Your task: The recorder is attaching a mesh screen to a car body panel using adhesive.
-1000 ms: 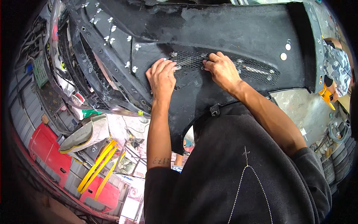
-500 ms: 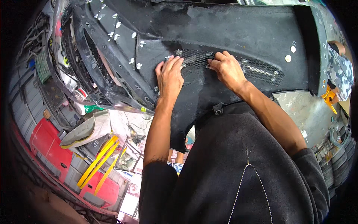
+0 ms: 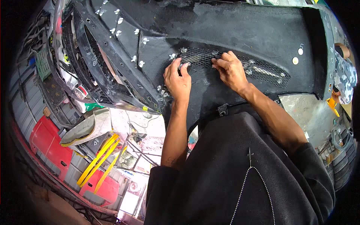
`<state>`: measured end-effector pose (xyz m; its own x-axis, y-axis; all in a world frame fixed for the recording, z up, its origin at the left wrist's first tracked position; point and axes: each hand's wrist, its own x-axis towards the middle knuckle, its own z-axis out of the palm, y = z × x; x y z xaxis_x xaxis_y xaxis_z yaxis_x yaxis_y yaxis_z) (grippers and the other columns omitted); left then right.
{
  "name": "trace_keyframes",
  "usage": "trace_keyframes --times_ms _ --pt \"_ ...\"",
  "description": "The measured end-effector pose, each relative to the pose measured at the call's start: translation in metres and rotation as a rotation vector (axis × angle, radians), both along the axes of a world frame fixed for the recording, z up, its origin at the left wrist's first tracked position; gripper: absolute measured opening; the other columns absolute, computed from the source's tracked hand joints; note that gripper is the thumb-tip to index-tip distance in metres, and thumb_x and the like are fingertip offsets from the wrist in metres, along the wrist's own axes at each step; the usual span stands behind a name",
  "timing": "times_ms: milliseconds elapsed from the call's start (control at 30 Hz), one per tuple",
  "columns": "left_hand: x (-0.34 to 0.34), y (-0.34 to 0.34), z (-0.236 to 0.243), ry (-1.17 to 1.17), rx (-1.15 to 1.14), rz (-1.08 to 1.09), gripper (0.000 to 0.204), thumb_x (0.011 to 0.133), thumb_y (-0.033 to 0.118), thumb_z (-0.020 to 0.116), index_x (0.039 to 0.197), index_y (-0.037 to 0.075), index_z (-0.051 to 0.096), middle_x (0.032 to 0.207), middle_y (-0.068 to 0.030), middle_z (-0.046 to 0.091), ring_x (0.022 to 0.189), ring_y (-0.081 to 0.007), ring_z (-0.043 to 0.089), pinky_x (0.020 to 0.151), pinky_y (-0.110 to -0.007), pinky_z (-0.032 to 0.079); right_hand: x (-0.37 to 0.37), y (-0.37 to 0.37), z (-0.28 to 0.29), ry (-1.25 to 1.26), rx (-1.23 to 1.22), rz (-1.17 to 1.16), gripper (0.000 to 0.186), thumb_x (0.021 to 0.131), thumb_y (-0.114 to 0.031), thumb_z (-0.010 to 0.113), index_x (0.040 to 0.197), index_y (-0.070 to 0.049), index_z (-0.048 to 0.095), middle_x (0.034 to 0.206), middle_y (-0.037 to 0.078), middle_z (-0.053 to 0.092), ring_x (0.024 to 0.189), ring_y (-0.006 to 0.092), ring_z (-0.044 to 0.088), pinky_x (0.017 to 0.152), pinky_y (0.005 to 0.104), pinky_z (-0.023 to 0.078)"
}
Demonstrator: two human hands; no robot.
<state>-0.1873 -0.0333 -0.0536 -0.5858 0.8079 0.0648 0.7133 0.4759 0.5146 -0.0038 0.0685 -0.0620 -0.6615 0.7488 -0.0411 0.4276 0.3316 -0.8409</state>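
black mesh strip [image 3: 210, 58] lies across the upper middle of the frame on a black bumper panel [image 3: 240, 30]; left hand [image 3: 178, 78] and right hand [image 3: 230, 71] press it flat, fingers spread, apparently seating it against the panel

Bumper [image 3: 240, 26]: matt black with silver rivets. Mesh [image 3: 232, 62]: black, diamond-grid pattern. Sleeves [image 3: 240, 180]: black with white dotted stitching. Panel [image 3: 50, 144]: red. Straps [image 3: 99, 159]: yellow. Cloth [image 3: 343, 78]: grey-white camouflage. Clip [image 3: 332, 105]: orange.
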Motion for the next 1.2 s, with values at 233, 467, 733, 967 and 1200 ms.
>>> trace_keyframes --times_ms 233,467,733,967,1200 --pt "-0.004 0.002 0.005 0.180 -0.089 -0.178 0.019 0.089 0.014 0.066 0.106 0.010 0.073 0.105 -0.0090 0.071 0.103 -0.0295 0.065 0.088 -0.044 0.048 0.008 0.005 0.010 -0.069 0.002 0.066 0.022 0.073 0.003 0.070 0.094 -0.003 0.072 0.088 0.009 0.059 0.087 0.0288 0.054 0.078 0.0390 0.049" --pt "-0.049 0.036 0.045 -0.349 -0.467 -0.320 0.028 0.089 0.021 0.071 0.110 0.002 0.073 0.112 -0.0147 0.066 0.105 -0.0292 0.065 0.093 -0.036 0.049 -0.001 0.008 0.016 -0.316 0.059 0.120 0.021 0.068 0.001 0.071 0.088 -0.006 0.072 0.095 0.008 0.060 0.096 0.0297 0.058 0.083 0.0407 0.050" --pt "-0.055 0.065 0.054 -0.177 -0.530 -0.613 0.025 0.076 0.019 0.083 0.096 0.005 0.074 0.111 -0.0146 0.064 0.102 -0.0336 0.065 0.089 -0.042 0.052 -0.009 0.000 0.028 -0.059 0.090 0.022 0.021 0.079 -0.005 0.070 0.100 -0.006 0.072 0.096 0.010 0.060 0.093 0.0307 0.058 0.081 0.0425 0.050" --pt "-0.070 0.055 0.049 -0.300 -0.460 -0.672 0.032 0.075 0.013 0.082 0.104 0.004 0.074 0.124 -0.0149 0.061 0.112 -0.0331 0.062 0.095 -0.040 0.050 -0.049 -0.001 0.008 -0.095 0.115 0.157 0.016 0.074 -0.004 0.066 0.089 -0.006 0.071 0.092 0.007 0.060 0.093 0.0267 0.057 0.084 0.0389 0.048" --pt "-0.072 0.038 0.040 -0.341 -0.400 -0.610 0.034 0.081 0.006 0.077 0.114 0.005 0.072 0.128 -0.0132 0.061 0.118 -0.0275 0.061 0.097 -0.038 0.051 -0.051 -0.001 0.008 -0.169 0.141 0.167 0.018 0.070 -0.007 0.068 0.087 -0.010 0.073 0.091 0.003 0.060 0.094 0.0228 0.057 0.080 0.0367 0.046"
